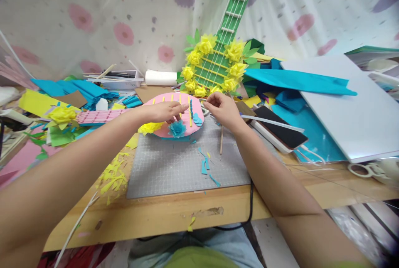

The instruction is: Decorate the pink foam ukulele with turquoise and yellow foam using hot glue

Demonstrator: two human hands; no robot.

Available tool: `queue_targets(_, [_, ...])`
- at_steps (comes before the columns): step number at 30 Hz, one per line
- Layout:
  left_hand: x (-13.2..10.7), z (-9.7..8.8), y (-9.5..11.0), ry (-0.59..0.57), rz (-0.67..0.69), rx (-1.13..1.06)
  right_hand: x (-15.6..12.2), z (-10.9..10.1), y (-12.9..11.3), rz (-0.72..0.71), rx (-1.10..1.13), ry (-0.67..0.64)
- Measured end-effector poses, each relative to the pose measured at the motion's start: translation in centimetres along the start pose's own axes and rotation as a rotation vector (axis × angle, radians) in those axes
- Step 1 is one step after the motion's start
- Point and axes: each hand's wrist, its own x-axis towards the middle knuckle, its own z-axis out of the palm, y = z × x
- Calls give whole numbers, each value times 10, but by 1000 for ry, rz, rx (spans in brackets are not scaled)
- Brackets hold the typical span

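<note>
A small pink paper guitar [197, 106] lies on the grey cutting mat [174, 168], its pink-and-white neck [99, 116] pointing left. Yellow strips cross its body, with a blue paper flower [177, 129] and a yellow flower [150, 128] along the near edge. My left hand [166, 112] is over the body with its fingers stretched out and loosely bent; it grips nothing visible. Just right of the body, my right hand [222, 110] has thumb and fingertips pinched together. Whatever sits between those fingertips is too small to make out. Below that hand stands a thin wooden stick [221, 140].
A large green paper guitar [229, 31] with yellow flowers leans at the back. Blue scraps [204, 166] dot the mat; yellow scraps [114, 176] lie left. On the right are a phone [279, 126], a white board [352, 110] and scissors [361, 170]. A black cable [251, 201] crosses the table edge.
</note>
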Motion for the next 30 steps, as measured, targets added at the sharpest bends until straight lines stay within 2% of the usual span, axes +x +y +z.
queue_targets(4, [-5,-3,4,92,21,-29,-1,3,4,-2,-17,-4])
queue_targets(8, [-9,-9,6,292,56,-108,-3,9,10,19,-41,-41])
queue_targets(11, [-14,-13,-3,520,82,-78,-11,9,13,43,-76,-73])
queue_targets(14, [-22,-9,-23,811,183,-49,-25,3,14,66,-102,-105])
queue_targets(17, [-33,9,-46,1095,222,-112,-42,-5,16,116,-132,-143])
queue_targets(19, [-37,25,-56,1218,203,-137,-50,-6,17,145,-150,-148])
queue_targets(21, [-40,40,-58,1271,216,-79,-55,-2,19,131,-160,-113])
queue_targets(24, [-43,55,-54,1269,288,76,-53,10,22,4,-194,-19])
queue_targets(27, [-44,61,-52,1275,333,163,-48,21,26,-149,-264,20])
queue_targets(30, [-44,64,-57,1256,370,217,-42,27,31,-221,-338,42])
